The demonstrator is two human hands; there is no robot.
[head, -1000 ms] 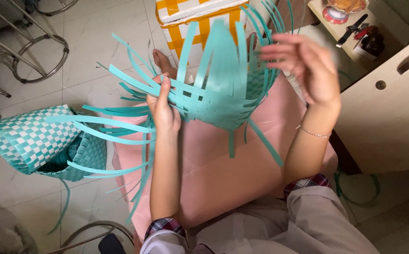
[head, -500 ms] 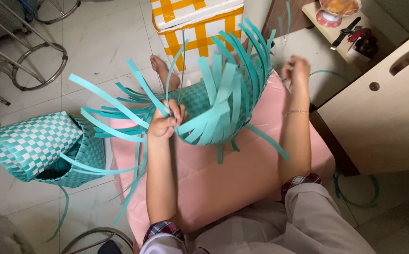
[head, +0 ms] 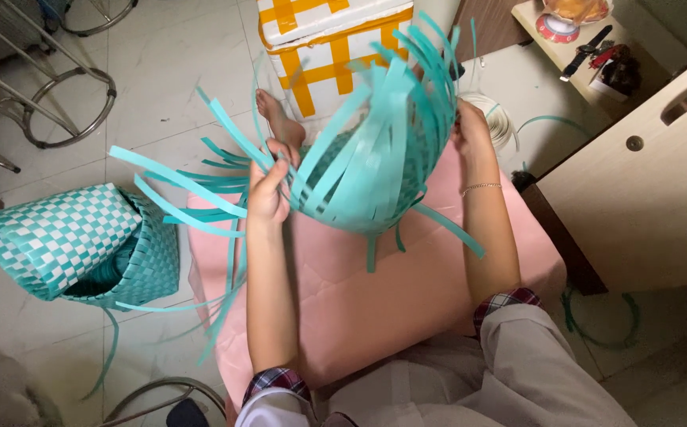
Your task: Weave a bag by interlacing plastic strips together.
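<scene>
Hands flank a half-woven teal basket (head: 375,170), which sits between them above a pink cloth (head: 375,300) spread over the person's lap. The left hand (head: 268,194) is just left of the basket's rim, fingers curled shut around a few loose strips (head: 177,209) at the point where they leave the weave; those strips fan out leftward, away from the hand. The right hand (head: 470,130) presses against the basket's far right side, but the upright strips hide most of its fingers, so I cannot tell how tightly it grips. Both hands touch the basket, neither clearly nearer. The basket tilts with its open mouth up and to the right, its long free strips running that way. It is flat plastic strapping, tightly crossed at the base and unwoven above. Well to the left of the left hand, a finished teal-and-white checked basket (head: 66,241) lies on the tiled floor (head: 161,95).
</scene>
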